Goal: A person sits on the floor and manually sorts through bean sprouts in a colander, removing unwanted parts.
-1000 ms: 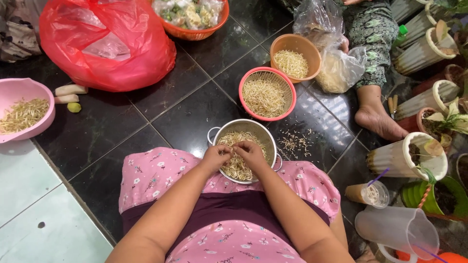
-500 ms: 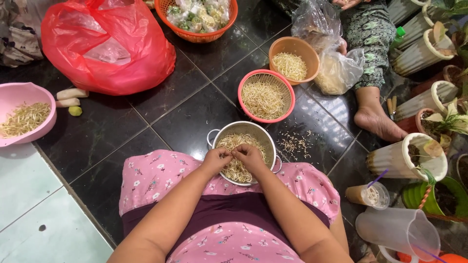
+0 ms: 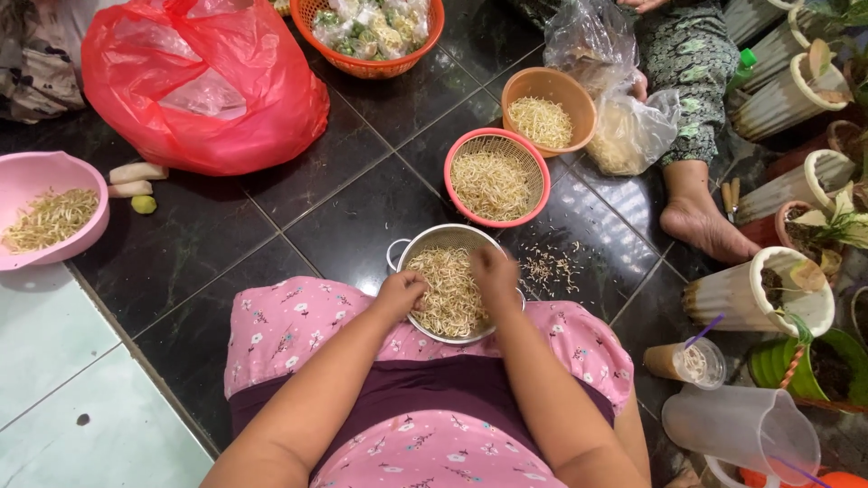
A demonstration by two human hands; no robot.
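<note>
Bare forearms, sleeveless, pink dress (small floral print), dark purple panel across the lap

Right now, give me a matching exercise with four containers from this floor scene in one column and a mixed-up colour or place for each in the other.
Things:
1. metal colander
2. pink bowl
3. orange basket
4. clear jug

Descriptions:
A. at the left edge, holding sprouts
B. bottom right, empty-looking
C. under both hands, between the knees
D. top centre, holding small bagged items

Pairs: 1-C, 2-A, 3-D, 4-B
</note>
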